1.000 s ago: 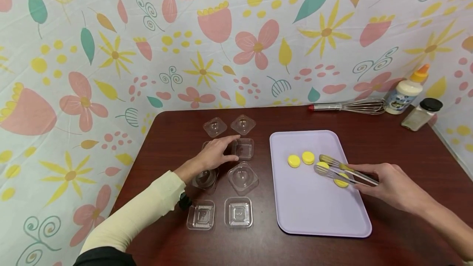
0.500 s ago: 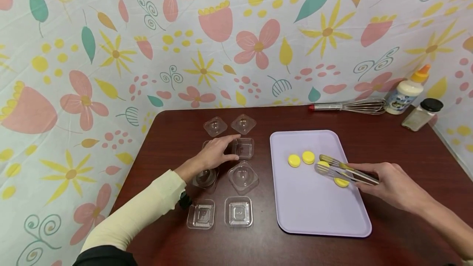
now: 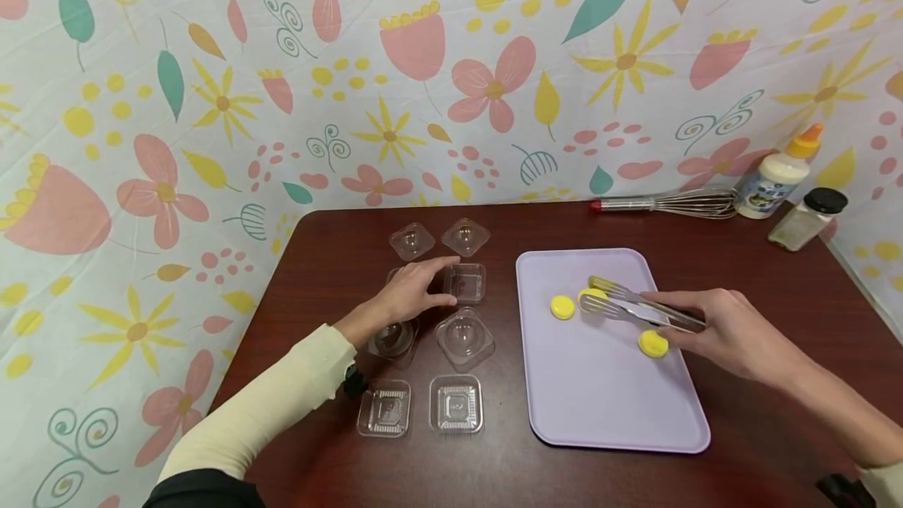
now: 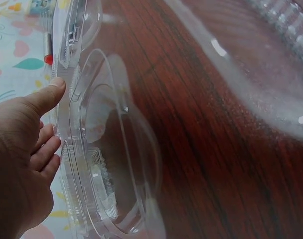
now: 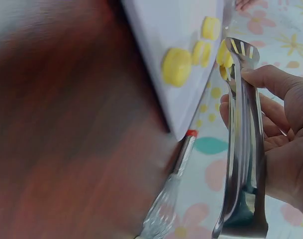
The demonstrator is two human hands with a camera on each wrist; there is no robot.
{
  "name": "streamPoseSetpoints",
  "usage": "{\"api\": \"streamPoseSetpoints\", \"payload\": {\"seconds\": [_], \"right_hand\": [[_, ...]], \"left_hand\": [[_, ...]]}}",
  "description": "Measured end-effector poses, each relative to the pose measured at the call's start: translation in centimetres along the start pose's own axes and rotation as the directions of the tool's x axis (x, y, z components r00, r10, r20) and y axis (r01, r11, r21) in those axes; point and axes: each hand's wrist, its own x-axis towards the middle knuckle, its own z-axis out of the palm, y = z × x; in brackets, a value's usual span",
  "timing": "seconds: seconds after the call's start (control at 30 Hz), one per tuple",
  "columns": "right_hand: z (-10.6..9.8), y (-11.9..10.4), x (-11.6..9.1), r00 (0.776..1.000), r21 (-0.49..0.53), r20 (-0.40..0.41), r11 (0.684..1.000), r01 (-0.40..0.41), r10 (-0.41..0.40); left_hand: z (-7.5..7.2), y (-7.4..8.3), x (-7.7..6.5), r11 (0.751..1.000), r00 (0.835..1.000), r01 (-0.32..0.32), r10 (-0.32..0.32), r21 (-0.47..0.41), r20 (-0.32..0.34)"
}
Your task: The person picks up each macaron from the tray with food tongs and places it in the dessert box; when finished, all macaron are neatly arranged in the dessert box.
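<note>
My right hand (image 3: 734, 332) grips a pair of metal tongs (image 5: 247, 164) above the lilac tray (image 3: 607, 406). Between the slotted tips sits one yellow macaron (image 5: 223, 56). Three more lie on the tray in the right wrist view: a near macaron (image 5: 177, 67), a middle macaron (image 5: 201, 53) and a far macaron (image 5: 211, 28). Over on the left, my left hand (image 3: 407, 292) rests at a clear plastic container base (image 3: 469, 284), thumb and forefinger spread along its left side. That hand partly hides the container behind it.
Clear domed lids (image 3: 464, 338) and square bases (image 3: 455, 406) stand in two columns left of the tray. Along the back lie a whisk (image 3: 663, 203), a squeeze bottle (image 3: 772, 179) and a black-capped jar (image 3: 807, 218). A flowered cloth (image 3: 282, 100) hangs behind the table.
My right hand has moved left and slightly back with the tongs, carrying one macaron off its spot between the others. My left hand has stayed in place.
</note>
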Motion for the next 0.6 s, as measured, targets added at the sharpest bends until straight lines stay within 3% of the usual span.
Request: {"api": "streamPoseSetpoints", "payload": {"seconds": [0.6], "right_hand": [[4.0,-3.7,9.1,0.988,0.110,0.042,0.984,0.142,-0.147]], "left_hand": [[0.2,-0.4,0.1,1.000,1.000,-0.008,0.008,-0.016,-0.025]]}}
